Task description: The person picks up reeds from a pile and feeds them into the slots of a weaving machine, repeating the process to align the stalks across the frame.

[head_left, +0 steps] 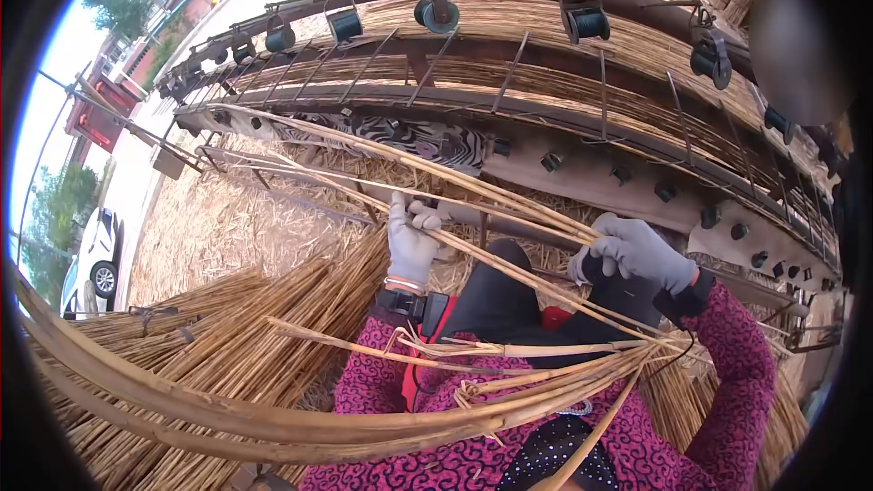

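My left hand, in a pale grey glove, is closed around a thin reed stalk that slants across my lap, its index finger pointing up along another stalk. To the right, my right hand, gloved the same way, grips several long reed stalks near their right ends. Those stalks stretch up and left toward the metal frame. A loose bunch of reed stalks lies across my body below both hands, and some pass close to the camera.
A long metal frame with upright rods and hanging spools of dark green twine runs ahead. Reed bundles lie at my left. Straw litter covers the ground; a white car stands at far left.
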`<state>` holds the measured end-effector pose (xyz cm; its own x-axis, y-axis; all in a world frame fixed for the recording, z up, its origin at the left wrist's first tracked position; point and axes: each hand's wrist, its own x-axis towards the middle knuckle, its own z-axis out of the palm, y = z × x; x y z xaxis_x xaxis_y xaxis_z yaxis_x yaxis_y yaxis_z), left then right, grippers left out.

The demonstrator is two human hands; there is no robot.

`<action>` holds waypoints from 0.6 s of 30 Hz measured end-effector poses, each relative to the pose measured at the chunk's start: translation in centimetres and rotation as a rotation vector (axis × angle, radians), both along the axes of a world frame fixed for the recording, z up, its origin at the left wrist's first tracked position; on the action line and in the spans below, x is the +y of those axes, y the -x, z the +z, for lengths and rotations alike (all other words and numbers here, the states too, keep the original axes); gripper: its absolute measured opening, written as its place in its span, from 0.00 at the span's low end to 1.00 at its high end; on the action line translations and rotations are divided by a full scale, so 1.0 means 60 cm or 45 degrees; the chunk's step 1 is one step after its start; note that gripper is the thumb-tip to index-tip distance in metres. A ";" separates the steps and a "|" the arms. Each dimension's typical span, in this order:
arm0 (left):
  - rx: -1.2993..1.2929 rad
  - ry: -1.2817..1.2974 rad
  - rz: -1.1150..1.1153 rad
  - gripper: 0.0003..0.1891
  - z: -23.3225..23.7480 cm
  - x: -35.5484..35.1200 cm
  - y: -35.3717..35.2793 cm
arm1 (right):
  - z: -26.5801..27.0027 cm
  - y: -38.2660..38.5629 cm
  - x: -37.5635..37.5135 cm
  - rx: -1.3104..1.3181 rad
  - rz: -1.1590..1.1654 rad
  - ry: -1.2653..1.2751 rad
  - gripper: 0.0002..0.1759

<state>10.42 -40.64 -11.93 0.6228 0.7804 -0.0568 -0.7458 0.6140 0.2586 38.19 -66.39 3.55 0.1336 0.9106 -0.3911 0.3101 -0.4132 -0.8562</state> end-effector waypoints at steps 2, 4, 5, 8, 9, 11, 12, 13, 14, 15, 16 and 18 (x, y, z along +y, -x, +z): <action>0.311 0.200 0.262 0.14 0.069 -0.034 -0.019 | -0.007 0.009 0.008 -0.025 -0.005 -0.009 0.12; 0.432 0.196 0.324 0.15 0.076 -0.034 -0.025 | -0.013 0.025 0.015 -0.053 -0.010 -0.020 0.13; 0.457 0.142 0.345 0.14 0.072 -0.033 -0.027 | -0.017 0.034 0.019 -0.023 -0.012 -0.005 0.14; 0.419 0.000 0.290 0.12 0.053 -0.016 -0.023 | -0.041 0.038 0.025 0.043 -0.031 0.067 0.13; 0.448 -0.024 0.268 0.12 0.037 -0.008 -0.018 | -0.051 0.038 0.024 -0.034 0.005 -0.026 0.13; 0.499 0.083 0.348 0.11 0.054 -0.012 -0.026 | -0.053 0.034 0.031 -0.472 0.147 -0.196 0.12; 0.411 0.150 0.283 0.11 0.061 -0.013 -0.021 | -0.096 0.017 0.038 -0.846 0.237 -0.552 0.13; 0.380 0.139 0.351 0.11 0.033 -0.002 -0.013 | -0.077 0.017 0.046 -0.688 0.188 -0.405 0.14; 0.257 0.149 0.313 0.10 0.040 -0.007 -0.006 | -0.059 0.025 0.058 -0.515 0.146 -0.256 0.14; 0.051 0.007 0.178 0.10 0.012 0.003 0.010 | -0.055 0.027 0.070 -0.526 0.136 -0.266 0.14; -0.148 -0.129 0.047 0.11 0.015 0.005 0.017 | -0.055 0.028 0.084 -0.597 0.182 -0.319 0.15; 0.135 -0.047 0.222 0.11 0.008 0.001 0.004 | -0.055 0.044 0.112 -0.669 0.249 -0.374 0.16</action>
<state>10.15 -40.57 -11.43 0.4699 0.8787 -0.0844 -0.8073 0.4665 0.3615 35.56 -59.67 0.25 0.0599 0.9970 -0.0485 0.7661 -0.0771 -0.6381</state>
